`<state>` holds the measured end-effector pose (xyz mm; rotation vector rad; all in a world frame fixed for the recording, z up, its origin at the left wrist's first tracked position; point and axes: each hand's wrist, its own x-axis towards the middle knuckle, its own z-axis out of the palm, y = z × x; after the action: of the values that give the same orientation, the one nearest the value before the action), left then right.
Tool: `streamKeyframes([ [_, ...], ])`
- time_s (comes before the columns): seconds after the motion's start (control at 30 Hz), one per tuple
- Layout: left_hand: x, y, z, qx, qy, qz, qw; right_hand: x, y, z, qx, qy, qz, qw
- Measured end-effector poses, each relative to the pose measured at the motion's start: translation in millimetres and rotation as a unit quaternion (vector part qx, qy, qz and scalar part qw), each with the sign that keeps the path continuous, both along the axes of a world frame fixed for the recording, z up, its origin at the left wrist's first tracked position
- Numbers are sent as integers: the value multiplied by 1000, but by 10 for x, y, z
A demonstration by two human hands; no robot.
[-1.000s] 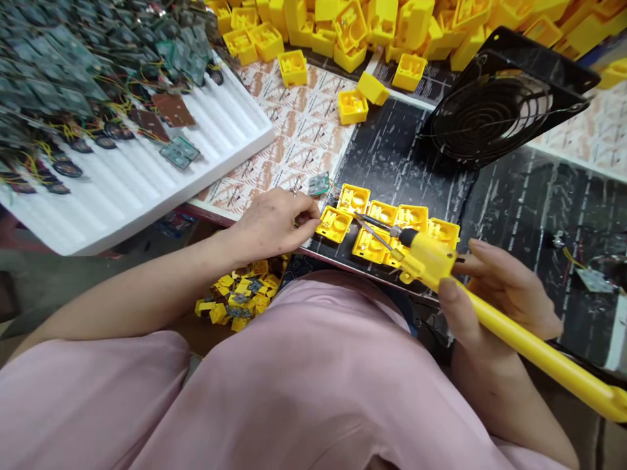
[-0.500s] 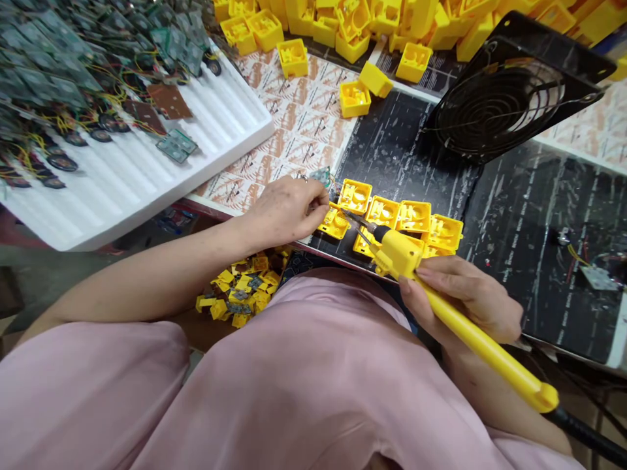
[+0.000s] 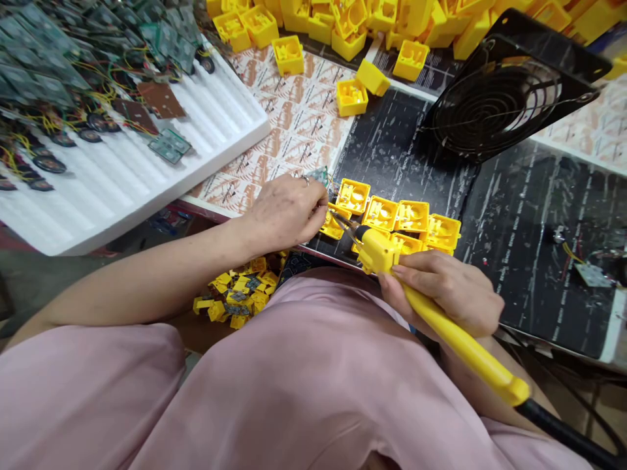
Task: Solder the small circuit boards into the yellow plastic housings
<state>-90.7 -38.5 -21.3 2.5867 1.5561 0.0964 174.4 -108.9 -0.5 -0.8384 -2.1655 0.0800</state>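
Left hand [image 3: 284,212] is curled shut beside a yellow plastic case [image 3: 334,226], and what is pinched cannot be told. A small green circuit board [image 3: 321,175] is seen just past the fingers. Six yellow cases [image 3: 413,216] are counted on the black mat [image 3: 392,143]. A yellow soldering iron [image 3: 377,251] is gripped tight by the right hand [image 3: 443,287], its long body lying slantwise, its tip pointed up and left at the cases.

A loose, pale pink fabric garment [image 3: 294,391], probably wide trousers or a long skirt, is worn across the lap. A thin metal ring [image 3: 305,179] is worn on a finger of the left hand [image 3: 284,212]. The left forearm [image 3: 147,281] is left bare, as is the right hand [image 3: 443,287].
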Motion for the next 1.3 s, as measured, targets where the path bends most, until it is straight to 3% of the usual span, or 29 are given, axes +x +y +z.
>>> streamKeyframes([
  [0.4,13,-6,45,-13,3,2,1000,17,8,-76,-5,55,-23,998],
  [0.5,-21,-5,50,-26,-19,10,999,86,-40,-124,-46,95,-66,992],
  [0.6,-84,5,57,-51,-70,19,996,200,-68,-217,-37,125,-99,986],
  [0.77,-212,30,75,-107,-160,-9,981,273,-54,-189,-58,115,-71,989],
  [0.93,-231,50,105,-136,-91,-35,986,179,20,-45,-59,86,57,993],
  [1.17,-143,78,183,-133,-25,-52,990,109,48,-77,-40,39,61,997],
  [1.3,-102,86,231,-128,-5,-65,990,82,90,-20,-30,22,103,994],
])
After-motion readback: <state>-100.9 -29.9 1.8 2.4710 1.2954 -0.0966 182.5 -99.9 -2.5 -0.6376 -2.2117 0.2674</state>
